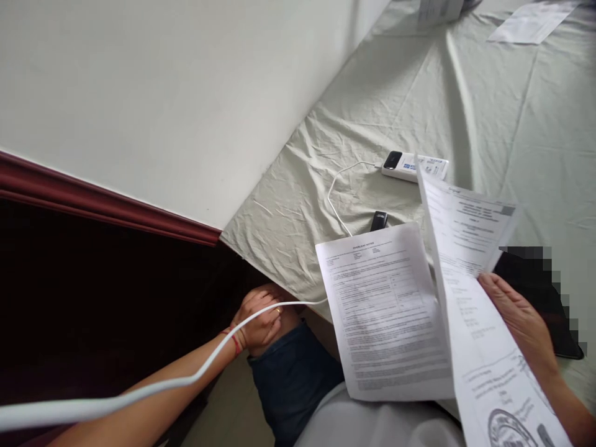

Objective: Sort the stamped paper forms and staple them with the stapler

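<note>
My right hand (521, 316) pinches a printed sheet (470, 298) by its edge. That sheet stands folded and turned, with a round stamp at its lower part. A second printed page (386, 316) hangs to its left, facing me; whether the two are joined is hidden. My left hand (261, 315), with a ring and red wrist threads, rests on my bare knee (287, 326). Its fingers are curled in, and nothing shows in them. Behind the pages lies a white power bank (414, 166) with a black end and a thin white cable (331, 189).
A small black device (379, 220) peeks out above the page. A black flat item (531, 279) lies beyond my right wrist. Another paper (533, 23) is at the far right of the wrinkled sheet (488, 112). A white cable (162, 388) crosses over my left arm. A wall (162, 93) borders the left.
</note>
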### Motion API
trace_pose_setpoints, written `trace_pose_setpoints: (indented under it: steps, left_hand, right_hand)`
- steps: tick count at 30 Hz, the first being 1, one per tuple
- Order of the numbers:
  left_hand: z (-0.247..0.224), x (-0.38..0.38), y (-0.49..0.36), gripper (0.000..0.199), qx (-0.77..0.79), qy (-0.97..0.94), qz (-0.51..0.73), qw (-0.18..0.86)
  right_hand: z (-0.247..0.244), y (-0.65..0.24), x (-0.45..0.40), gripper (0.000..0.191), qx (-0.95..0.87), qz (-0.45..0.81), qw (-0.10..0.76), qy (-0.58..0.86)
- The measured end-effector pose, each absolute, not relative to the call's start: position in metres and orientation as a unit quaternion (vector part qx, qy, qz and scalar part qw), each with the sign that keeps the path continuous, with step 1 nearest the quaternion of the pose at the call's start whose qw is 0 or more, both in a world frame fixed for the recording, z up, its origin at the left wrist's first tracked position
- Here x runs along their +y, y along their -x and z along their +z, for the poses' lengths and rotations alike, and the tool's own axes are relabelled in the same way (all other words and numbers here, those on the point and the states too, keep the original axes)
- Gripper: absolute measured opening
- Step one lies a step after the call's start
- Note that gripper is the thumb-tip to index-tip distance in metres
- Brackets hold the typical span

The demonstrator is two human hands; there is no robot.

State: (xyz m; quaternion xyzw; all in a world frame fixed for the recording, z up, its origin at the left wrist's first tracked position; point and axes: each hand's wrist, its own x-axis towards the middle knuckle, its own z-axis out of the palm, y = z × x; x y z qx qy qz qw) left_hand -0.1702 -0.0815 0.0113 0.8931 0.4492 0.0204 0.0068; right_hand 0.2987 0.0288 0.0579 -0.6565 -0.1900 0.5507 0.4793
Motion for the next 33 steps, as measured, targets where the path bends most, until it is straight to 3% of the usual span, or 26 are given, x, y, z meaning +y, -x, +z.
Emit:
trace_pose_setpoints:
  steps: [10, 33]
  left_hand:
    - [0.006, -0.086, 0.174, 0.013, 0.462, -0.886, 0.024, 0.012]
    - [0.008, -0.088, 0.174, 0.016, 0.475, -0.879, 0.033, 0.015]
  right_hand:
    - [0.060, -0.287, 0.021, 0.033, -0.194, 0.555, 0.488, 0.645]
    - [0.062, -0.289, 0.022, 0.043, -0.169, 0.566, 0.467, 0.658]
